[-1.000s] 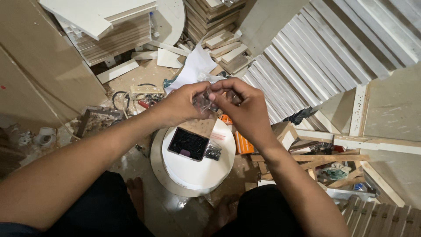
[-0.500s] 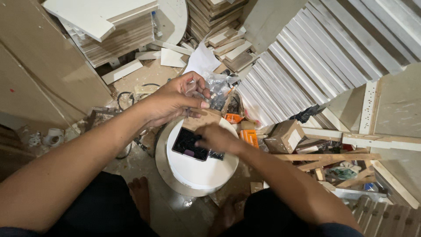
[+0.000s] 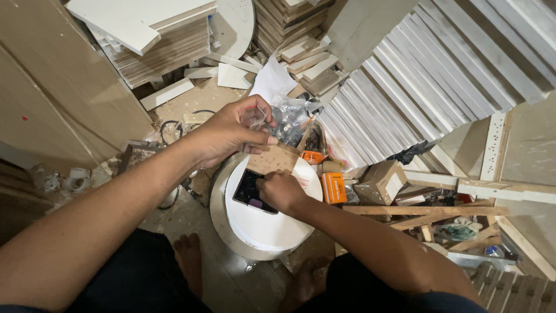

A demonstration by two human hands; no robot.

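Note:
My left hand [image 3: 231, 132] is raised above a round white board and pinches a small clear plastic bag [image 3: 259, 119] between thumb and fingers. My right hand [image 3: 282, 192] is lower, its curled fingers reaching into a small black box [image 3: 248, 188] of dark screws that sits on the round white board [image 3: 272, 223]. Whether the right fingers hold a screw is hidden. A larger clear bag of dark hardware [image 3: 288, 120] lies just behind the left hand.
A second round board [image 3: 219, 215] lies under the white one. Orange packs [image 3: 333, 187] and a cardboard box [image 3: 381, 179] sit to the right. White slats [image 3: 423, 81] lean at the back right, stacked boards [image 3: 156, 40] at the back left. My bare feet [image 3: 188, 258] rest on the floor.
My right hand left the small bag, dropped to the white board and moved into the black box. The left hand kept the bag and stayed up.

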